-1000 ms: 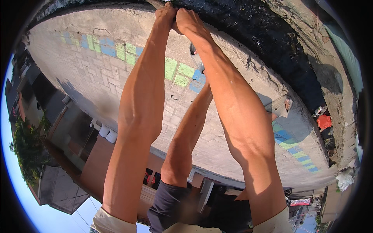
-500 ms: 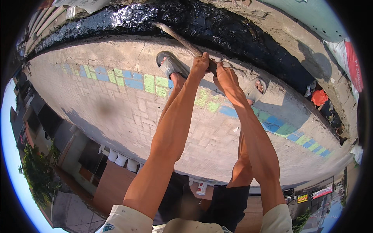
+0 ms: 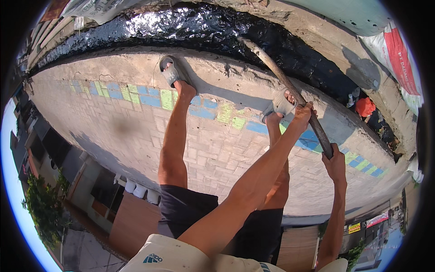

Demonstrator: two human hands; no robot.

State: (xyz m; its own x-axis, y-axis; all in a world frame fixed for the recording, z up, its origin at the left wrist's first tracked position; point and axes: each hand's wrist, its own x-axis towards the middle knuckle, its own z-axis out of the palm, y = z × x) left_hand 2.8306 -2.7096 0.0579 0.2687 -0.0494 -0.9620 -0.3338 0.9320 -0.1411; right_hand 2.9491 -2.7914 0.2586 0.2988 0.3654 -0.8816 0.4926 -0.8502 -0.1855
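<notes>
A long wooden pole (image 3: 280,75) slants from the lower right up to the dark, glossy sludge (image 3: 204,27) in the ditch, its pale far end at the sludge. My left hand (image 3: 304,114) is wrapped round the pole about midway, above my right foot. Lower down, my right hand (image 3: 334,162) grips the pole near its near end. My left arm reaches across my body to the right. What lies under the pole's tip in the black muck cannot be made out.
My sandalled feet (image 3: 170,70) stand by the ditch's concrete edge (image 3: 217,63). Blue and green painted pavers (image 3: 149,100) run along the path. A red and white sack (image 3: 398,59) and a red plastic scrap (image 3: 365,107) lie on the right.
Both hands and the pole have swung to the right. My right hand has drawn back lower, farther from my left. The pole's tip has moved right along the ditch.
</notes>
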